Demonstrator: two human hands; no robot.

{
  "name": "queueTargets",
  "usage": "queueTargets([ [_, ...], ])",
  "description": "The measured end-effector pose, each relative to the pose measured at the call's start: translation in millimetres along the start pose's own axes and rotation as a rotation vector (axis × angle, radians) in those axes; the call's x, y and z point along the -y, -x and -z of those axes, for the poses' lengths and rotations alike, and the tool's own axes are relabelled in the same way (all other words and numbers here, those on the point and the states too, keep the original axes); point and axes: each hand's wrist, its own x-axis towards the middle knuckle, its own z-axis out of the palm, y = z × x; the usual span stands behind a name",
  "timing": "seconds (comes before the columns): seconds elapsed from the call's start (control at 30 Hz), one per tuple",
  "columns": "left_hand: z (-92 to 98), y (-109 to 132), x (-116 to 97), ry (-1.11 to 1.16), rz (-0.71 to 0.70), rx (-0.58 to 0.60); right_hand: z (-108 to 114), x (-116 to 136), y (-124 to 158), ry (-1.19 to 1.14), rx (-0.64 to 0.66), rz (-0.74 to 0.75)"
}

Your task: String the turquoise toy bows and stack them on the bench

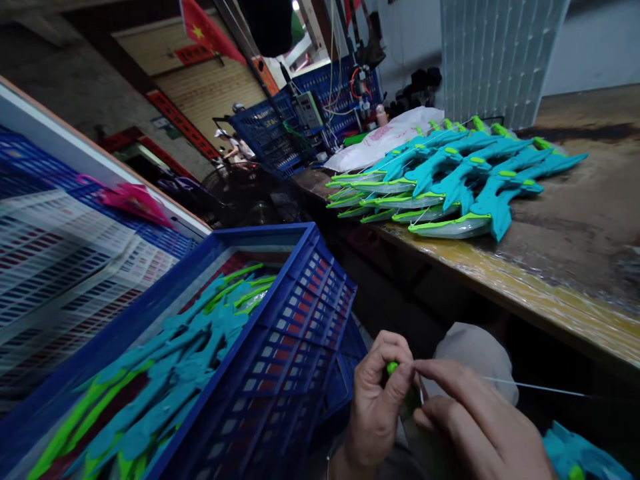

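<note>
My left hand (375, 393) is closed round a bright green plastic part (393, 367); only its tip shows between thumb and fingers. Against it, my right hand (480, 413) pinches with its fingertips at a thin white string, mostly hidden by the fingers. A taut white string (535, 387) runs off to the right from behind that hand. Low at the right edge lies a teal plastic piece (580, 453) with a green spot, partly cut off. A grey-clad knee (473, 353) is behind the hands.
Several teal-and-green plastic toys with strings (450, 173) are stacked on the wooden table (575, 247). At left, a blue crate (310, 293) holds more teal-and-green toys (185, 360). A white sack (370, 143) lies behind the stack; a fan (255, 200) stands beyond.
</note>
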Motion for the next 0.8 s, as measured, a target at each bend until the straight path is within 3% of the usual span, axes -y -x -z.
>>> queueTargets([
  [0.1,0.1,3,4,-0.021,0.004,0.036,-12,-3,2,-0.060,0.035,-0.074],
  [0.27,1.9,4,9,0.008,0.035,0.081,-11,-5,-6,-0.175,-0.070,-0.043],
  [0.53,-3.8,-6,10,0.295,0.170,0.192,-22,-10,-6,-0.780,-0.085,-0.595],
  [0.67,-7.5,-4,15,0.323,0.190,0.156,-27,-17,-3,-0.925,-0.071,-0.677],
  [0.8,-11.4,0,19,0.332,0.206,0.094,-23,-21,3,-0.895,-0.068,-0.648],
])
